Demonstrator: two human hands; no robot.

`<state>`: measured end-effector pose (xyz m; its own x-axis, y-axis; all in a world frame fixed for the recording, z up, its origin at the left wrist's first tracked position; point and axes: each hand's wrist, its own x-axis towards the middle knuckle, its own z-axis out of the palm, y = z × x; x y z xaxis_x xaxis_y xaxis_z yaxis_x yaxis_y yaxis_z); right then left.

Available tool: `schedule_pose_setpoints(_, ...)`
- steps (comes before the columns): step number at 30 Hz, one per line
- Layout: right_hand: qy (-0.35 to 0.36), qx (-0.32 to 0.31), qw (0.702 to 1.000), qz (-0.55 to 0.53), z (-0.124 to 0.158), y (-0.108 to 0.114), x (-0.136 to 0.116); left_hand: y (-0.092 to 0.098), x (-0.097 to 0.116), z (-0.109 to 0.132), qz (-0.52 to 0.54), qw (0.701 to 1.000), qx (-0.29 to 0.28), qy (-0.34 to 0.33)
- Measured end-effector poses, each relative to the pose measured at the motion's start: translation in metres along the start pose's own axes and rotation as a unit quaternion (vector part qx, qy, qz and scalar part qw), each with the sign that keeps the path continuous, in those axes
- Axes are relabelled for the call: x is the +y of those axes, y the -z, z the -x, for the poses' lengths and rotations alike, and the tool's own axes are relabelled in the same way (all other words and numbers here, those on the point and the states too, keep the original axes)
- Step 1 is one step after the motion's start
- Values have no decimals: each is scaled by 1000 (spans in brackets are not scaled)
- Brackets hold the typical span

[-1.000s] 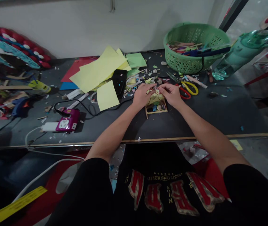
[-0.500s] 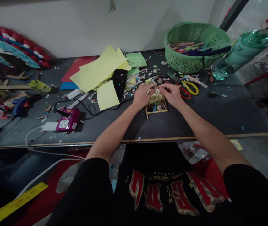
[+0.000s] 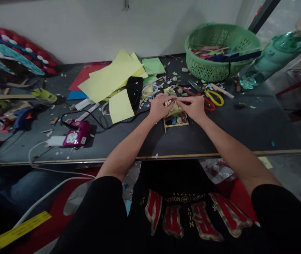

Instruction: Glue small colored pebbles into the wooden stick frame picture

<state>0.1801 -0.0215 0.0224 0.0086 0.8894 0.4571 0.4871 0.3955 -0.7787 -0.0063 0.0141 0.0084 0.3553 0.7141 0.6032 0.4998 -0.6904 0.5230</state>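
Observation:
A small wooden frame-like box (image 3: 180, 124) lies on the dark table, with colourful pebbles (image 3: 176, 120) inside its near side and a yellowish panel behind them. Over its far edge, my left hand (image 3: 161, 107) is closed, thumb and fingertips pinched together. From the other side my right hand (image 3: 194, 107) pinches at nearly the same spot, its fingertips almost meeting the left ones. Whatever sits between the fingertips is too small to name. Both hands partly hide the far part of the box.
Scissors (image 3: 214, 98) with yellow and red handles lie right of the hands, below a green basket (image 3: 211, 68) of craft sticks. A plastic bottle (image 3: 274, 60) stands farther right. Yellow paper (image 3: 110, 77), a black phone-like object (image 3: 134, 90) and a purple power adapter (image 3: 77, 134) are left.
My right fingers have drawn in slightly towards the left fingertips and now pinch more tightly. The box stays in place.

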Motion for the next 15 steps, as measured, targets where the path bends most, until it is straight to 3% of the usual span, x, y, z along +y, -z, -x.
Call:
schedule_pose_setpoints(6, 23, 26, 996, 86, 4, -2, -5, -6, -2, 0, 76, 996, -13, 39)
schedule_pose_setpoints(13, 31, 55, 990, 127, 1, 3, -8, 1, 1, -2, 107, 990, -37, 77)
schedule_pose_setpoints(15, 22, 29, 993, 114, 5, 2, -20, 0, -2, -2, 121, 988, -25, 95)
